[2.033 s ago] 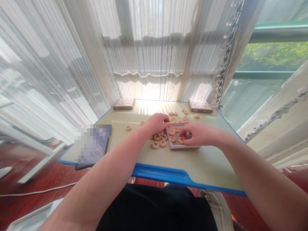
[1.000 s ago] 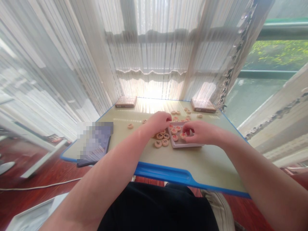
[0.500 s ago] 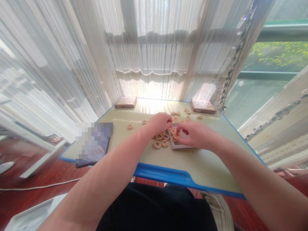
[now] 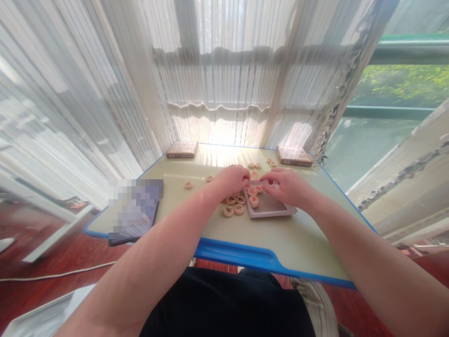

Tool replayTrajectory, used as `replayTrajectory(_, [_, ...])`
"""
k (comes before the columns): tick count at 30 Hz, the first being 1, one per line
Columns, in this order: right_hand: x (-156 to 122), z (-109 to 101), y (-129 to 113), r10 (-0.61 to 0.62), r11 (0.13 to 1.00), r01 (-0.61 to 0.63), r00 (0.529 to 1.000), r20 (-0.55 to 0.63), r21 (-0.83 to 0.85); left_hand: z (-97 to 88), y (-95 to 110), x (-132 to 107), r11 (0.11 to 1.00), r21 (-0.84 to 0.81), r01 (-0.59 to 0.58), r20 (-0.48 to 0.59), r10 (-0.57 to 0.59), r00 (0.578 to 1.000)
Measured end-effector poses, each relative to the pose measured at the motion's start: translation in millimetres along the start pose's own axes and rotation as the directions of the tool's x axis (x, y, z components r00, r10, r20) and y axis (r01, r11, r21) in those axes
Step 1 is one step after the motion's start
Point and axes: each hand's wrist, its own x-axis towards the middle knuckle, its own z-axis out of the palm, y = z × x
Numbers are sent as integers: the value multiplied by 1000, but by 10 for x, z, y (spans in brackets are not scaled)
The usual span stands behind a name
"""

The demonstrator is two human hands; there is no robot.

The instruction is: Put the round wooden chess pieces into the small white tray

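At three o'clock from the middle of the table [image 4: 310,234], a shallow box [image 4: 270,207] lay hollow side up, with red discs [image 4: 254,201] grouped along its nine o'clock wall. Around the box, with twelve straight away from the person, black discs [image 4: 228,211] sat between eight and nine, and loose discs [image 4: 252,165] lay between eleven and twelve.

The left hand [image 4: 233,180] was curled by the box's ten o'clock corner; whether it gripped the wall or a disc could not be told. Toward one o'clock, the right hand [image 4: 287,185] hovered over the box, thumb well apart from the fingers, and no disc showed in that gap.

The step in hand looked like a reach for a disc. The next move seemed to call for fingertips lowered around a single disc, then narrowed to a light pinch on its edge, clear of the box's wall.
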Motion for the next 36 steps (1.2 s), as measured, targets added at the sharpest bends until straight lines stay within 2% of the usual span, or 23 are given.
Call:
replayTrajectory(5, [35,115,138,-23,999,26,989,145,-20,-4,3,-7,1000,-1,-11,-1,11,1000])
replayTrajectory(12, [37,78,54,-24,999,30,987,157,-33,-25,27,-13,1000,1,-10,13,10,1000])
replayTrajectory(17, [28,46,85,63,994,-46,982,176,-100,-45,44,-24,1000,11,-6,19,6,1000])
replayTrajectory(23, [16,18,85,-19,998,30,976,215,-50,-38,42,-29,1000,15,-8,24,8,1000])
replayTrajectory(25, [19,19,88,-25,998,35,977,210,-44,-31,37,-30,1000,20,-10,19,10,1000])
replayTrajectory(32, [24,7,33,-11,999,14,996,85,-40,-29,44,-39,999,41,-30,18,29,999])
replayTrajectory(36, [12,-8,-42,-42,999,41,995,93,4,-37,62,-39,997,63,-41,28,39,999])
